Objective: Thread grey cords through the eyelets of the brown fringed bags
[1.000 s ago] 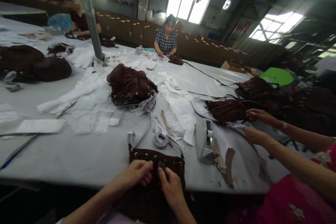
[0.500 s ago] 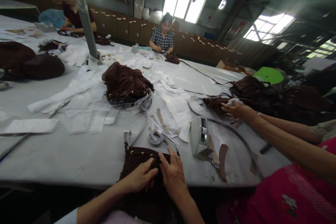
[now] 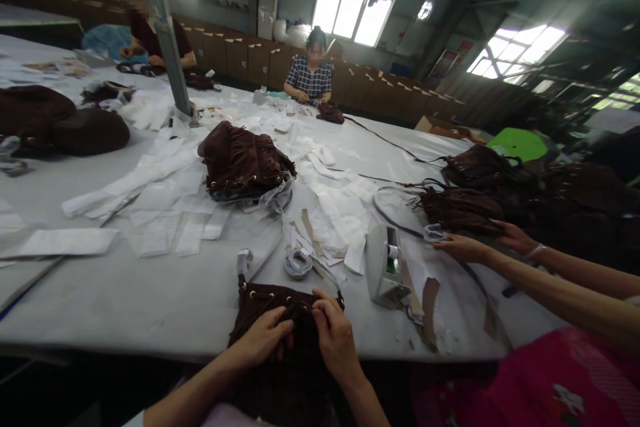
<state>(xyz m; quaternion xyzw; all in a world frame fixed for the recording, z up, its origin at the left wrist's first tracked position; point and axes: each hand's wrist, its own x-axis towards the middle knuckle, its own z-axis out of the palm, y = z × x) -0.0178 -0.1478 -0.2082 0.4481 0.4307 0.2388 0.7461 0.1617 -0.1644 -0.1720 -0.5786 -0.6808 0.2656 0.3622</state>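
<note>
A dark brown suede bag [image 3: 260, 303] with gold eyelets along its rim lies at the near edge of the grey table [image 3: 125, 293] and hangs over it toward me. My left hand [image 3: 265, 340] is closed on the bag's top rim, fingers curled into the fabric. Right beside it, my right hand [image 3: 335, 333] pinches the same rim. A grey strap [image 3: 265, 257] runs from the bag's left corner up the table.
A roll of tape [image 3: 299, 261] and a grey tape dispenser [image 3: 383, 267] sit just beyond the bag. White paper strips [image 3: 165, 200] and a fringed brown bag [image 3: 245, 160] lie mid-table. A co-worker's hands [image 3: 465, 247] on the right handle more fringed bags [image 3: 460, 207]. Two people sit far across.
My right hand slid from flat over the bag's middle to a pinch on its upper rim. The co-worker's hands moved nearer along the fringed bag.
</note>
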